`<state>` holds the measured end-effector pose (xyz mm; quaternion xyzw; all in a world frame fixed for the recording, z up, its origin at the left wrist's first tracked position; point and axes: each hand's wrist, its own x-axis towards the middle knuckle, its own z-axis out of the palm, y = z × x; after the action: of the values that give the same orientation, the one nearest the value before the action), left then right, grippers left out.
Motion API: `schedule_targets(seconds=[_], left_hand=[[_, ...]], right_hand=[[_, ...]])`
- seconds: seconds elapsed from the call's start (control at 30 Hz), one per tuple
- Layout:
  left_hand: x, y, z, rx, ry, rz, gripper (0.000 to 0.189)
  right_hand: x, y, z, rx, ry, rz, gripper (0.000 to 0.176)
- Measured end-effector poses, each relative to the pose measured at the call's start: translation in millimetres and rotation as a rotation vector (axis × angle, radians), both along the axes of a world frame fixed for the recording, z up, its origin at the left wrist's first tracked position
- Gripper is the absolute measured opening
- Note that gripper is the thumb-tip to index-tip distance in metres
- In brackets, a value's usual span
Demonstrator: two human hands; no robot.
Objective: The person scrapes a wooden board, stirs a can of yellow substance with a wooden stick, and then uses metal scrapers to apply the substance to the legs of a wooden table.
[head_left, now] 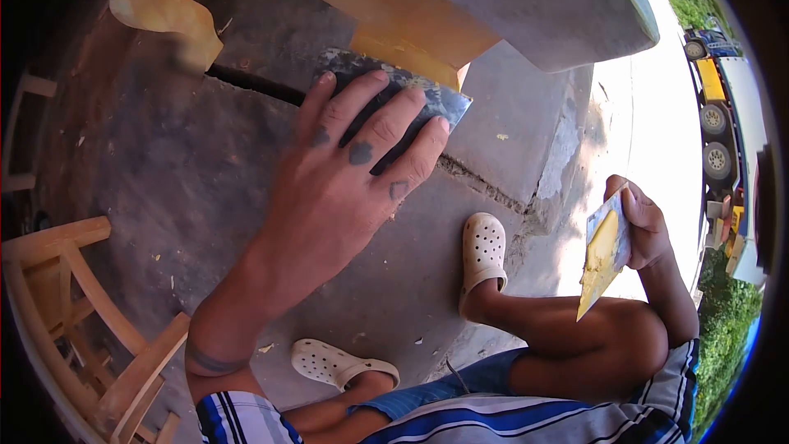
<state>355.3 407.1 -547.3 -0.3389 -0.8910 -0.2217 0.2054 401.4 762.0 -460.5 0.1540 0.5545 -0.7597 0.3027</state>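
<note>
My left hand (353, 148) is closed on a dark, stained flat spreader (454, 104), its fingers laid across the blade and its thumb hidden. The spreader's far edge meets the yellow-coated lower part (403, 51) of a curved wooden piece. Farther right, above my bent knee, my right hand (645, 226) grips a thin flat plate (618, 234) by its edge. Thick yellow paste (602, 245) lies on that plate, reaching its pointed lower tip.
A large grey curved panel (526, 0) overhangs the top. Wooden chair frames (107, 312) stand at lower left. The concrete floor (370, 279) has cracks. My feet wear white clogs (483, 247). A truck (723, 123) stands beyond the bright ground at right.
</note>
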Motion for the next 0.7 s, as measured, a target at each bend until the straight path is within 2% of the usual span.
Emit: schedule_targets(seconds=[0.07,0.27,0.37,0.47,0.53,0.63,0.7], left_hand=[[-6,4,-15,0.023,0.109,0.037,0.041],[-29,28,-112,0.118,0.487,0.126,0.028],[-33,23,-150,0.079,0.510,0.121,0.031],[-2,8,-177,-0.032,0.204,0.085,0.035],[17,-1,-138,0.093,0.111,0.079,0.039],[-1,-11,-47,0.352,0.069,0.096,0.051],[-5,-13,-7,0.369,-0.126,0.091,0.057]], right_hand=[[4,5,-4,0.028,-0.024,-0.010,0.029],[11,14,-9,0.109,-0.024,-0.137,0.025],[12,12,-9,0.115,-0.039,-0.134,0.026],[10,8,-6,0.107,-0.029,-0.100,0.027],[11,17,-8,0.073,-0.008,-0.028,0.029],[11,11,-5,0.072,-0.023,-0.035,0.029],[10,5,-2,0.081,-0.030,-0.054,0.029]])
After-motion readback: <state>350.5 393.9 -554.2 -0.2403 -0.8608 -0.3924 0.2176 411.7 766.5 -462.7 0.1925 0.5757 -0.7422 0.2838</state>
